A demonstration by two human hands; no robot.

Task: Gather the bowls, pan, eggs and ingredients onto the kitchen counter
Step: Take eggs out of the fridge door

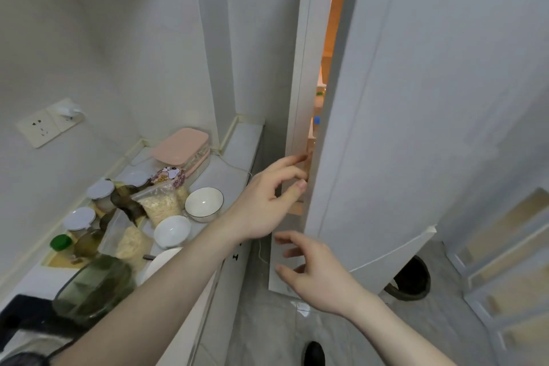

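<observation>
My left hand (269,197) reaches to the edge of the white fridge door (401,128), fingertips at the narrow gap where warm light shows inside. It holds nothing. My right hand (309,269) hovers lower, fingers spread, near the door's bottom corner, empty. On the white counter (240,140) to the left stand two white bowls (204,204) (172,231), with a white plate (160,264) partly hidden by my left forearm. Bags of oats (162,205) and a glass pan lid (95,288) lie beside them. The fridge contents are mostly hidden.
Lidded jars (101,192), a green-capped bottle (61,242) and a pink lidded box (182,147) crowd the counter's back. A wall socket (44,125) is on the left wall. A dark round bin (413,279) stands on the grey floor behind the door. Wooden shelving (505,246) is at right.
</observation>
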